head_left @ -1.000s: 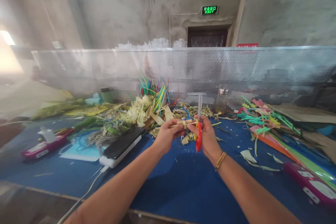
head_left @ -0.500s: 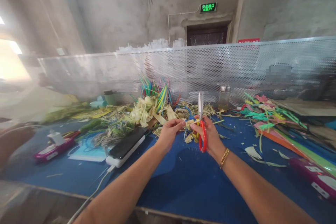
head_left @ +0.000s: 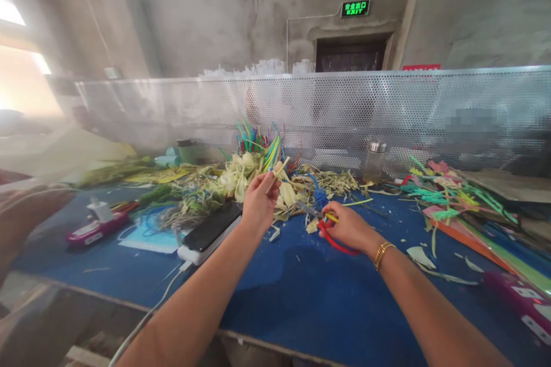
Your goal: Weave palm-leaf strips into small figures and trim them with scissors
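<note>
My left hand (head_left: 260,200) is raised above the blue table (head_left: 310,292), its fingers closed on a small pale strip of dried husk (head_left: 280,168). The strip points up and to the right. In my right hand (head_left: 350,226) is a pair of scissors (head_left: 338,245) with red handles, the blades pointing left toward the table. Something small and yellow (head_left: 331,218) shows by the right fingers; whether it is held too I cannot tell. Just behind the scissors lies a bunch of blue string (head_left: 319,196). Pale dried husks (head_left: 243,175) are heaped behind my left hand.
A phone (head_left: 213,226) on a white power bank with a cable lies left of my forearm. Several coloured stems (head_left: 258,143) stand behind the husks. A glass bottle (head_left: 375,161) is at the back, coloured paper flowers (head_left: 447,189) at right. Another person's arm (head_left: 30,218) shows far left.
My hands have moved apart. The left has risen leftward with the pale strip; the right has lowered, its scissors turning from upright to pointing left.
</note>
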